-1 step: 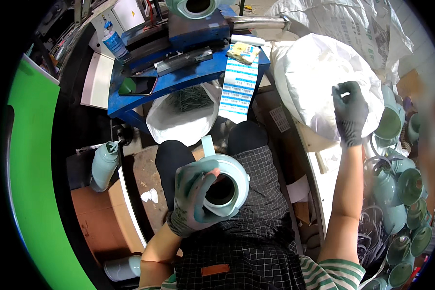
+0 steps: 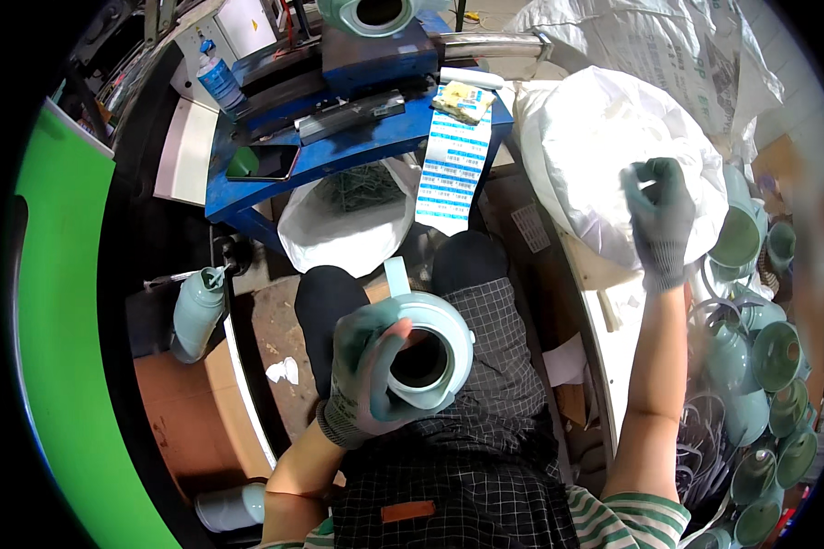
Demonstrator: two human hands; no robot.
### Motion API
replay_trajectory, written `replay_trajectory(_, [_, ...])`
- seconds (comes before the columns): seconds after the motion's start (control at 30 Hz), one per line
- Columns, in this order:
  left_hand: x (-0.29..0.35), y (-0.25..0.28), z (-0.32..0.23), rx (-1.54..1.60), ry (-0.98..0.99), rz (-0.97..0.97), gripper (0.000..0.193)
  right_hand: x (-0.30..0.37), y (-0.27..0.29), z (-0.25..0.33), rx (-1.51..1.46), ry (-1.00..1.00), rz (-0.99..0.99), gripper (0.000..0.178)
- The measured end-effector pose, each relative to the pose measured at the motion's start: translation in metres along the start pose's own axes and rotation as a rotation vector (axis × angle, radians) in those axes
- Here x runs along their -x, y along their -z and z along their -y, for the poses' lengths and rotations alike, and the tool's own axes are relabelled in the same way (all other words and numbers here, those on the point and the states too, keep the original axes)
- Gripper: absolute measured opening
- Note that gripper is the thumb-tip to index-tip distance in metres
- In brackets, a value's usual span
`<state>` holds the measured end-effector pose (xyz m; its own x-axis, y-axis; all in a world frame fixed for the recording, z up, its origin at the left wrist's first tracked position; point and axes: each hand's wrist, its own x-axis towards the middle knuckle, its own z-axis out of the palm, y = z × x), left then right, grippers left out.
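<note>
In my lap stands a pale green, jug-like housing [image 2: 442,316] with a handle pointing away from me and a round, dark opening facing up. My gloved left hand [image 2: 362,375] is closed around its left side, thumb at the rim of the opening. To the right, my gloved right hand [image 2: 657,206] is raised in front of a bulging white bag [image 2: 577,137]. Its fingers curl in to a pinch, and whatever may be between the tips is too small or blurred to make out.
A blue bench [image 2: 316,169] ahead carries a label sheet [image 2: 450,169], a phone [image 2: 275,163] and a water bottle [image 2: 218,80]. Below it sits a white sack [image 2: 339,233] of thin metal pieces. Several green housings [image 2: 778,352] crowd the right side; another housing [image 2: 197,316] stands left.
My right hand has shifted slightly toward me and to the left, its fingers still curled. The left hand and the green housing stay almost where they were.
</note>
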<state>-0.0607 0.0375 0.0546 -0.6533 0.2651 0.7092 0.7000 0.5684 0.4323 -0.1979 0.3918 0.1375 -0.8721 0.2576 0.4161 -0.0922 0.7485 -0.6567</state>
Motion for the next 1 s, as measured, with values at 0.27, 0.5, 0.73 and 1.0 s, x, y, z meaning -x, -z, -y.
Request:
replay_trajectory(0.27, [0.019,0.018,0.006,-0.145,-0.030,0.221,0.071,0.115,-0.040,0.095,-0.214,0.791,0.693,0.034])
replay_trajectory(0.5, [0.021,0.043,0.020,-0.048,0.099,0.216,0.055,0.128,-0.065,0.110,-0.193,1.074,0.654,0.051])
replay_trajectory(0.73, [0.021,0.045,0.013,-0.269,-0.010,0.371,0.047,0.134,-0.073,0.099,-0.091,1.051,0.873,0.040])
replay_trajectory(1.0, [0.009,0.038,0.010,-0.131,0.074,0.300,0.042,0.111,-0.076,0.109,-0.057,1.440,0.604,0.024])
